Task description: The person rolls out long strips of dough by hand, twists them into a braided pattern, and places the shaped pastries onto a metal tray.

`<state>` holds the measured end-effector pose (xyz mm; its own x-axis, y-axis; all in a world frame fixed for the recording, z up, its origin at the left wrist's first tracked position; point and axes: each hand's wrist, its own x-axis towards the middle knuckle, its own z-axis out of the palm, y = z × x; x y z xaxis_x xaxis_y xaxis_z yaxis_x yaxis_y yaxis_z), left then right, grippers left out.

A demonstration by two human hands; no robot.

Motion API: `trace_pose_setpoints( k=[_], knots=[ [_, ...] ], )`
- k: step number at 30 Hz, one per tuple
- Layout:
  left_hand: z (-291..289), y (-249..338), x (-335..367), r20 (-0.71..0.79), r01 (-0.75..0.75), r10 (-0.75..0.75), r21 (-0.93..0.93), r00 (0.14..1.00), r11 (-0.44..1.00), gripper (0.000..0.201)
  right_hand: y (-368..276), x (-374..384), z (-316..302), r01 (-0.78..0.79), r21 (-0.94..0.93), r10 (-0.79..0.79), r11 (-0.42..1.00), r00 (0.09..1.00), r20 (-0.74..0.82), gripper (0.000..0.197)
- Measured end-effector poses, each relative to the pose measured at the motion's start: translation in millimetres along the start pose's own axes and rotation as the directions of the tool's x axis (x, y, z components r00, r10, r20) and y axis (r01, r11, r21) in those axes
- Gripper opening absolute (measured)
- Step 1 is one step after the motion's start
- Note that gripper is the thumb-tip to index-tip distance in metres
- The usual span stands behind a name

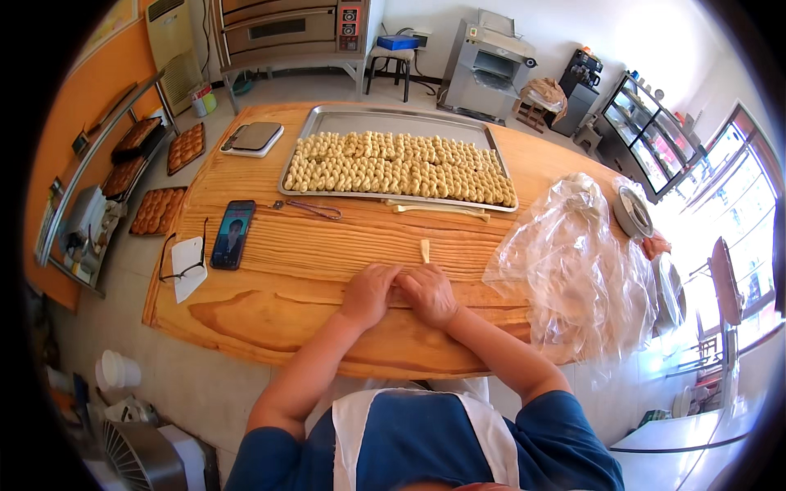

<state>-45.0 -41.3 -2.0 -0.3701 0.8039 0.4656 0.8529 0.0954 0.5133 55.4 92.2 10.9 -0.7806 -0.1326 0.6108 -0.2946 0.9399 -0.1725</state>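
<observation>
My left hand (370,293) and my right hand (428,295) meet side by side near the front middle of the wooden table (270,307). Both have curled fingers, thumbs drawn together, and whatever lies under them is hidden. A short pale dough piece (425,250) shows just beyond my right knuckles; I cannot tell whether it continues underneath. Farther off, thin dough strips (442,212) lie along the near edge of a large metal tray (409,119). Rows of small twisted dough pieces (393,164) cover most of that tray.
A phone (232,235), glasses (182,270) and a corded item (311,209) lie at left. Behind them sits a flat scale (253,138). Crumpled clear plastic (573,262) spreads over the right side beside a metal bowl (632,213). Trays of browned buns (158,211) stand left of the table.
</observation>
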Motion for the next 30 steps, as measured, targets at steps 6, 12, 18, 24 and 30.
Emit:
trace_pose_setpoints(
  k=[6,12,18,24,30],
  knots=[
    [-79,-19,-57,0.212,-0.072,0.029,0.197,0.977,0.978,0.028,4,-65,-57,-0.111,-0.141,0.125,0.984,0.988,0.093,0.019],
    [-85,-11,-63,0.256,-0.114,-0.013,0.476,0.967,0.872,0.029,-5,-64,-62,-0.360,-0.171,0.372,0.917,0.927,0.041,0.018],
    [-29,17,12,0.379,0.137,-0.232,0.262,0.896,0.955,0.043,-19,13,-17,-0.611,0.295,0.566,0.734,0.792,0.230,0.031],
    [-45,42,-91,0.333,0.030,-0.159,0.359,0.929,0.933,0.078,-66,-72,-51,-0.311,-0.174,0.355,0.934,0.848,0.394,0.079],
    [-58,39,-108,0.348,0.107,-0.264,0.411,0.899,0.905,0.088,-59,-87,-65,-0.386,-0.153,0.414,0.910,0.822,0.392,0.085]
  ],
)
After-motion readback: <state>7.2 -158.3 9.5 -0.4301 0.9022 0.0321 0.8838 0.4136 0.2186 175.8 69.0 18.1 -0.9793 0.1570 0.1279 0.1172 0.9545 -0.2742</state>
